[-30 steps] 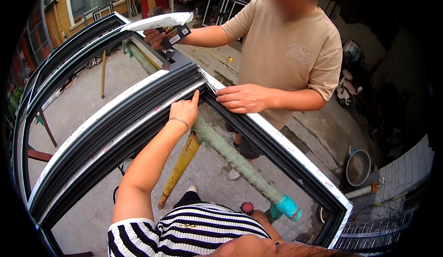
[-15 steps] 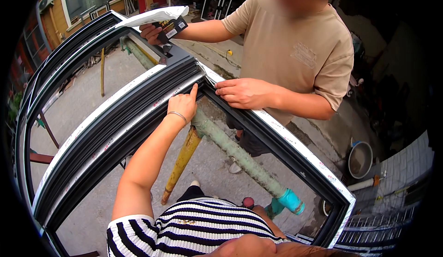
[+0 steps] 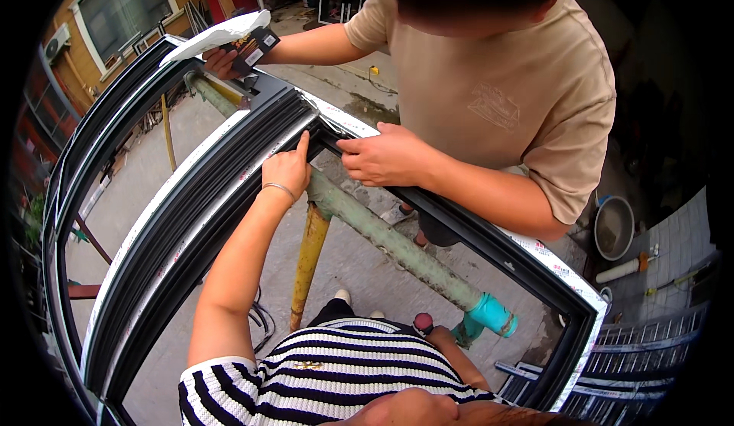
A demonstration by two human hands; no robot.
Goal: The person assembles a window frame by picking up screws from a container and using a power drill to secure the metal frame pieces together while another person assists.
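My left hand (image 3: pixel 286 172) reaches to the inner corner of a large dark window frame (image 3: pixel 222 145). Its index finger is stretched out at the corner, the other fingers are curled, and nothing is held. Low by my waist, my right hand (image 3: pixel 441 339) is closed around a reddish round-ended thing (image 3: pixel 423 322); its kind is unclear. Across the frame, a person's hand (image 3: pixel 382 155) presses on the same corner, fingertips close to mine. That person's other hand (image 3: pixel 220 62) holds a black printed packet (image 3: pixel 254 48) beside a crumpled white sheet (image 3: pixel 218 35).
The frame lies on a green pipe support (image 3: pixel 397 241) with a teal-wrapped end and a yellow leg (image 3: pixel 308 262). A grey basin (image 3: pixel 614 227) stands at the right. Slatted metal pieces (image 3: pixel 634 365) lie at lower right. The co-worker (image 3: pixel 489 82) stands opposite.
The co-worker leans further over the frame, head lowered. My view has shifted slightly. My left index finger stays at the corner, and my right hand now shows more clearly.
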